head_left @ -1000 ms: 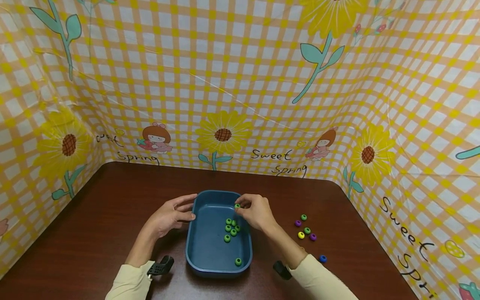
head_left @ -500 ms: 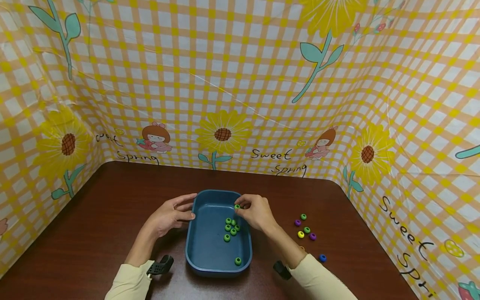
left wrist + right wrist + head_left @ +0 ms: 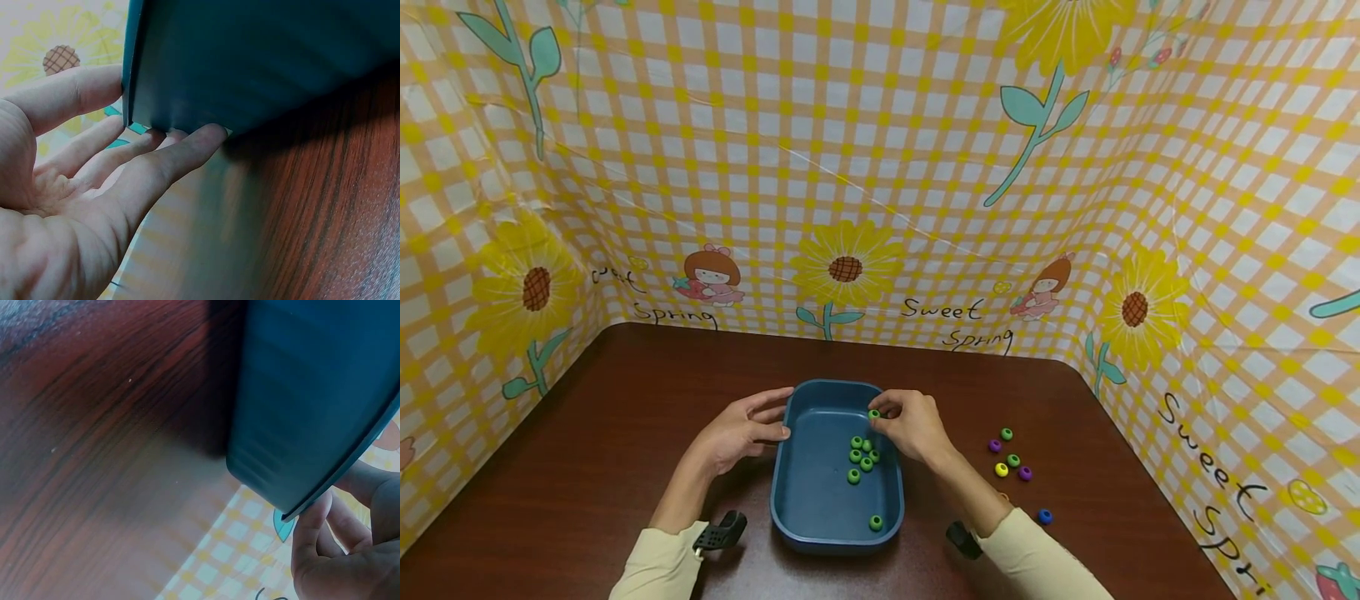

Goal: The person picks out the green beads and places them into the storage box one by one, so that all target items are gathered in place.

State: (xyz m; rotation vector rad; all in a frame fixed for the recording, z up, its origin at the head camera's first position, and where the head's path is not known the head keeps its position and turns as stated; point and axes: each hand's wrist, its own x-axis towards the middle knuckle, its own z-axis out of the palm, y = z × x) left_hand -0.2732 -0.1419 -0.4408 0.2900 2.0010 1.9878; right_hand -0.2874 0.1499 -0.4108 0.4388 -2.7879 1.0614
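A dark blue tray (image 3: 812, 508) stands on the table, with several green beads (image 3: 855, 456) on its floor and one green bead near its front right corner. My left hand (image 3: 741, 433) touches the tray's left side; in the left wrist view its fairly straight fingers (image 3: 150, 172) meet the outer wall (image 3: 206, 75). At the far right corner, my right hand (image 3: 913, 423) pinches a green bead (image 3: 874, 414) just inside the rim. From the right wrist, the tray's outer wall (image 3: 300, 406) hides that bead, and the fingers (image 3: 309, 531) show at the rim.
Right of the tray, loose beads lie on the brown table (image 3: 587, 442): green (image 3: 1007, 434), purple (image 3: 1025, 473), yellow (image 3: 1002, 470) and blue (image 3: 1045, 517). An orange one (image 3: 1004, 497) is mostly hidden by the right forearm. A checked sunflower cloth (image 3: 865, 183) surrounds the table's back and sides.
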